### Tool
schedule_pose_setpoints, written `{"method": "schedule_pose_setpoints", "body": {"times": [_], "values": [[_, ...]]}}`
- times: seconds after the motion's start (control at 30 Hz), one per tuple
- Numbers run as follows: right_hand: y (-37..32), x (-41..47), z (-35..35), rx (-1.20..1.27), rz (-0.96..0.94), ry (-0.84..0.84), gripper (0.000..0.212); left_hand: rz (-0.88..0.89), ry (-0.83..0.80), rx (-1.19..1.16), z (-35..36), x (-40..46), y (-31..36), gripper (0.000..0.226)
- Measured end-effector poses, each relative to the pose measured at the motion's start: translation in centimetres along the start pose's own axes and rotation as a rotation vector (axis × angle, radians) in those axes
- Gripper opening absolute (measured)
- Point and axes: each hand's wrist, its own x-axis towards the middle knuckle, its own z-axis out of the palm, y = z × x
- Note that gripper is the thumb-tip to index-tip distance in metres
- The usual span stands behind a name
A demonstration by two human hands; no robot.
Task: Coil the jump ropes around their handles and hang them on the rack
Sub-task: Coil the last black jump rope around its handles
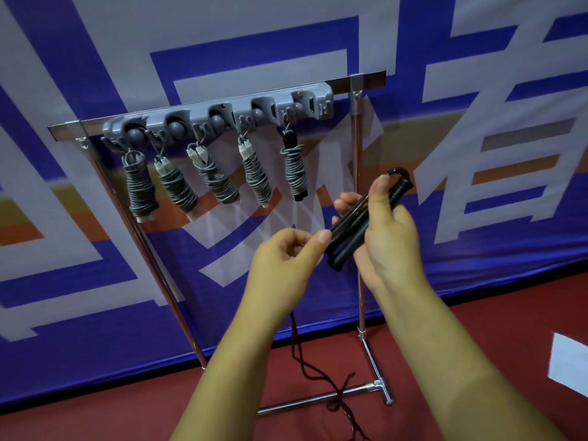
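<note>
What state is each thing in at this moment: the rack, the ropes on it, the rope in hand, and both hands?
Rack: upright on the floor, five coiled ropes hanging from its grey hook bar.
Hung ropes: five, each wound round its handles.
Black handles: side by side, not yet wrapped.
Dark cord: loose, trailing to the floor.
Right hand: grips the handles.
Left hand: pinches the cord near the handles.
</note>
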Motion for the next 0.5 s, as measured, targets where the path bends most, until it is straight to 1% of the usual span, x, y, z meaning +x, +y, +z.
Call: {"method": "schedule_pose_setpoints", "body": {"times": [0.1,0.13,0.2,0.27,0.37,0.43,0.5], "values": [[0.1,-0.1,0.2,0.038,0.031,0.008,0.027,-0.013,-0.024,-0.015,-0.6,-0.1,0.4,0.037],[0.0,0.0,0.3,0.063,0.043,0.02,0.027,-0.048,-0.072,-0.078,-0.7,-0.2,0.4,0.035],[-0.1,0.2,0.6,0.1,0.048,0.047,0.031,-0.138,-0.22,-0.249,-0.4,-0.8,0.6,0.029],[-0.2,0.5,0.7,0.107,0.05,0.053,0.032,-0.182,-0.319,-0.35,-0.2,-1.2,0.5,0.023],[0.0,0.6,0.6,0.125,0.055,0.079,0.033,-0.221,-0.396,-0.471,-0.5,-1.5,0.3,0.015],[-0.2,0.7,0.7,0.163,0.046,0.106,0.034,-0.261,-0.456,-0.536,-0.6,-1.8,0.1,0.017],[-0.5,0.7,0.9,0.179,0.053,0.116,0.036,-0.277,-0.455,-0.565,-0.4,-2.2,-0.4,0.017]]}}
